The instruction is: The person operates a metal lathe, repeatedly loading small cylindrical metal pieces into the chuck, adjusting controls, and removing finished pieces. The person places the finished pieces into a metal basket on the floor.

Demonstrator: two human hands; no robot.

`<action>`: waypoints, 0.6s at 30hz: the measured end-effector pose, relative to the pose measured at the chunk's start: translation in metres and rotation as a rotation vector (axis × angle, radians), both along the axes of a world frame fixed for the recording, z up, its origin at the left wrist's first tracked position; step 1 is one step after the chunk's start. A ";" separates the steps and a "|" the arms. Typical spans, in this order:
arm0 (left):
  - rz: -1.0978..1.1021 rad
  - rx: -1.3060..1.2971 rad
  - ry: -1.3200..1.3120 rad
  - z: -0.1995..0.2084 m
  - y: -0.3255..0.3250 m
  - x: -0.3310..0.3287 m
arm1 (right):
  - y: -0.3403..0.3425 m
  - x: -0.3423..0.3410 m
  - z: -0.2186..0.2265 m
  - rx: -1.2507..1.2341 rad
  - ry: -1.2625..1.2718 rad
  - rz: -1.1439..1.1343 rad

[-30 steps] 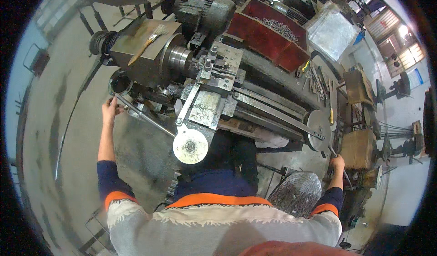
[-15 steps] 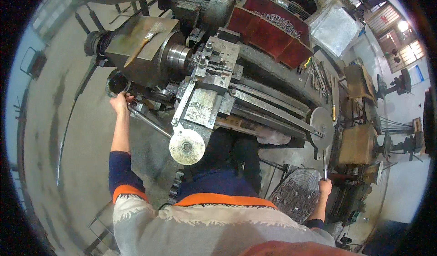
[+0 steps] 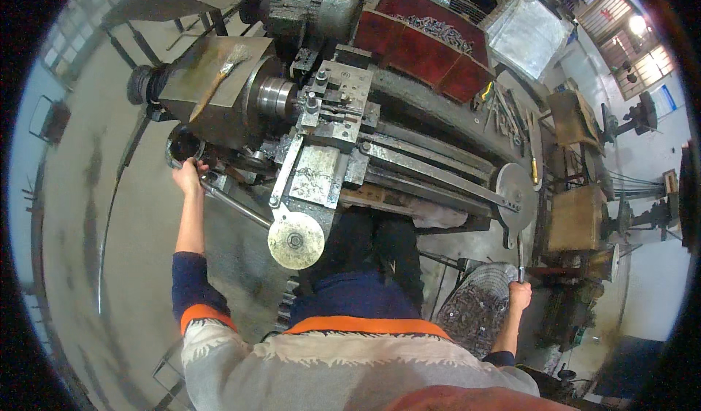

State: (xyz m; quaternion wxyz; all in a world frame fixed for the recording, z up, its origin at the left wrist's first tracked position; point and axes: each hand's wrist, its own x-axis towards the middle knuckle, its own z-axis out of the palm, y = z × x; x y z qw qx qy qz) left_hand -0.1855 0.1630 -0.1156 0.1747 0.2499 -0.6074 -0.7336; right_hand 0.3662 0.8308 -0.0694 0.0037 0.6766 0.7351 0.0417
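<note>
A small lathe-like machine with a steel spindle (image 3: 277, 97) and a tool slide (image 3: 343, 93) stands before me. My right hand (image 3: 519, 294) is wrapped round a metal lever (image 3: 521, 254), which hangs from a grey disc (image 3: 515, 192) at the machine's right end. My left hand (image 3: 188, 174) is at the left side, fingers curled beside a dark round cup (image 3: 182, 145). What those fingers hold is hidden. Close to them lies the upper end of a steel rod (image 3: 237, 205), which runs down to a pale round disc (image 3: 296, 240).
A wooden-handled brush (image 3: 215, 86) lies on the machine's headstock cover. Behind it are a motor (image 3: 314, 13) and a red bin (image 3: 420, 50) with small metal parts. Hand tools (image 3: 504, 119) lie at the right. Below the right-hand disc, a wire basket (image 3: 478, 305) holds dark metal pieces.
The view has shifted slightly, so the machine's left part sits a little lower and further left. Both hands keep their places on the machine.
</note>
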 end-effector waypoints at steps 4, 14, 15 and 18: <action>-0.007 -0.024 -0.038 0.019 0.011 0.009 | -0.017 -0.008 0.017 -0.044 0.045 0.026; -0.170 -0.357 -0.167 0.018 -0.046 -0.001 | 0.127 0.015 -0.003 0.081 -0.039 0.311; -0.192 -0.375 -0.187 0.018 -0.053 0.009 | 0.134 0.011 0.000 0.053 -0.019 0.311; -0.086 -0.282 -0.111 0.009 -0.094 0.068 | 0.128 0.013 0.002 0.039 -0.035 0.289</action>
